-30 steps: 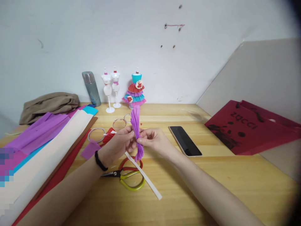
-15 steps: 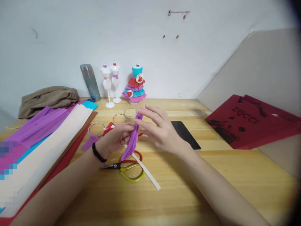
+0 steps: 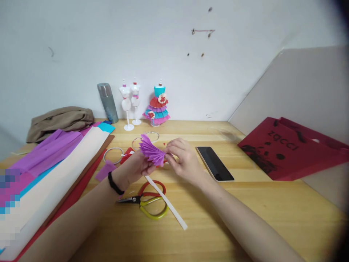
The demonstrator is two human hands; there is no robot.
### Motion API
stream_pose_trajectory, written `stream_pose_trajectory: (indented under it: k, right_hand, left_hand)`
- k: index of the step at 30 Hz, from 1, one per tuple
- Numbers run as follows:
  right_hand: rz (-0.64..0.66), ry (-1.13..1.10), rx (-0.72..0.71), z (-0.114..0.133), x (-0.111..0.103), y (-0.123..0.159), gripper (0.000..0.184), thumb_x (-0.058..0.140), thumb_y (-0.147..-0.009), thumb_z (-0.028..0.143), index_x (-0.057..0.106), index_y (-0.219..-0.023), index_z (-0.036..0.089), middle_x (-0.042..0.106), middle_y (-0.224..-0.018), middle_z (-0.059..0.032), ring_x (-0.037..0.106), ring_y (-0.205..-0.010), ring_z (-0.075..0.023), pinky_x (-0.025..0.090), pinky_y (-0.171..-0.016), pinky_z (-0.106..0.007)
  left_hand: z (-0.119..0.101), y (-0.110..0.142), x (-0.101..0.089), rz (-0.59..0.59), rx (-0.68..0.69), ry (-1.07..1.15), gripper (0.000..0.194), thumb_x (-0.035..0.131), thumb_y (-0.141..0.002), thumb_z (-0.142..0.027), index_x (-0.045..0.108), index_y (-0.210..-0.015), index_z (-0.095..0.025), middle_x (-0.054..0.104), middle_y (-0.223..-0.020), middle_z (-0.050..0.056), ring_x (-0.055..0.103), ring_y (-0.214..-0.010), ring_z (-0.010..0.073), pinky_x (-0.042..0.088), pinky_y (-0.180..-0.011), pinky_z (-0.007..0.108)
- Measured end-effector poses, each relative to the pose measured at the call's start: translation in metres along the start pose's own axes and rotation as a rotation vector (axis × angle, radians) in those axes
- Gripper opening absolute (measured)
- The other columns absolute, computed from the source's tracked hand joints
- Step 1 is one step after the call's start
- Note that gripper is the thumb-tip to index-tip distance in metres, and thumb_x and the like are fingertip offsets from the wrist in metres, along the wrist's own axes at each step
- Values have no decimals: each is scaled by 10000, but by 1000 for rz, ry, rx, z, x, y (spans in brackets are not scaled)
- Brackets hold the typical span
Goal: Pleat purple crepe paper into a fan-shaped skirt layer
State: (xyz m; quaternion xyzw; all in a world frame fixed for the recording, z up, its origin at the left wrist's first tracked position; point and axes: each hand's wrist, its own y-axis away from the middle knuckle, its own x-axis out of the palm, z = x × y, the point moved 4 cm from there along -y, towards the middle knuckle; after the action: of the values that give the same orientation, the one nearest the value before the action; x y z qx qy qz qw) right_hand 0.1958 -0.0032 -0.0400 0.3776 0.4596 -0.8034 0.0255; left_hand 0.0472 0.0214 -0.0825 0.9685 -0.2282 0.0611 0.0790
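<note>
A pleated purple paper piece [image 3: 151, 151] is held above the wooden table [image 3: 245, 203], folded and fanned out to the left. My left hand [image 3: 136, 168], with a black band on its wrist, supports the fan from below with curled fingers. My right hand [image 3: 182, 160] pinches the fan's gathered end on the right. Under the hands lie scissors [image 3: 145, 203] with red and yellow-green handles and a white strip [image 3: 166, 202].
Sheets of purple, cream, blue and red paper [image 3: 51, 171] lie at the left. Metal rings [image 3: 113, 155], two bare mini mannequins [image 3: 130, 103], a dressed one [image 3: 158, 105] and a flask [image 3: 107, 102] stand behind. A phone [image 3: 214, 163] and red bag [image 3: 289, 147] lie right.
The purple pleated strip, held upright a second ago, has been folded over and now fans out to the left. My right hand let go briefly, then pinched its gathered end.
</note>
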Motion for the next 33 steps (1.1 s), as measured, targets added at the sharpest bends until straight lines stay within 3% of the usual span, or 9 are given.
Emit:
stream_pose_trajectory:
  k: [2,4,7,12,17,21,26,33]
  right_hand:
    - [12,-85,129,-3,2,1,127,535,-818,129,624,-746,183,633,-750,-64,563,-787,-209,441,-727,-353]
    - [30,-183,283,-8,6,3,108,555,-801,163,624,-722,185,636,-735,-52,570,-770,-204,436,-711,-337]
    - [53,-400,511,-15,14,7,115,601,-773,246,617,-680,180,645,-708,-31,581,-720,-186,433,-685,-313]
    - [162,-926,721,-16,28,12,184,706,-683,322,614,-645,167,626,-637,4,549,-598,-135,434,-640,-279]
    - [379,-1248,719,-4,31,11,161,725,-687,302,695,-749,156,670,-705,-23,593,-677,-148,459,-746,-293]
    - [406,-1371,704,-1,31,10,160,701,-694,287,716,-773,148,699,-741,-59,635,-724,-173,475,-775,-309]
    - [400,-1419,679,-1,34,11,122,668,-726,249,720,-791,160,716,-782,-69,665,-817,-196,488,-792,-315]
    - [354,-1340,675,-1,35,11,98,656,-750,235,717,-781,165,714,-772,-53,654,-788,-181,484,-779,-309]
  left_hand:
    - [1,-1,0,-7,10,-11,225,511,-897,-312,586,-807,-119,560,-622,-9,454,-448,65,342,-402,183]
    - [1,-3,0,-32,28,-26,158,549,-820,-254,546,-713,-138,458,-461,-51,325,-349,42,200,-351,181]
    - [-1,-2,1,-70,57,-104,77,608,-712,-200,571,-747,-142,451,-410,-66,339,-344,46,216,-374,173]
    - [-7,1,2,-97,105,-130,130,618,-717,-230,619,-797,-128,462,-415,-56,355,-355,53,245,-387,179]
    - [-9,-1,1,55,159,136,235,674,-741,-343,621,-810,-125,536,-551,-13,427,-417,52,277,-385,171]
    - [-13,1,7,243,201,226,349,726,-719,-389,621,-920,-124,560,-595,-9,452,-440,53,306,-383,160]
    - [-10,1,6,141,239,95,309,741,-723,-325,621,-930,-129,573,-609,-20,456,-438,43,323,-387,154]
    - [-14,1,9,40,274,52,281,750,-680,-324,598,-825,-139,535,-532,-51,446,-419,49,325,-377,157]
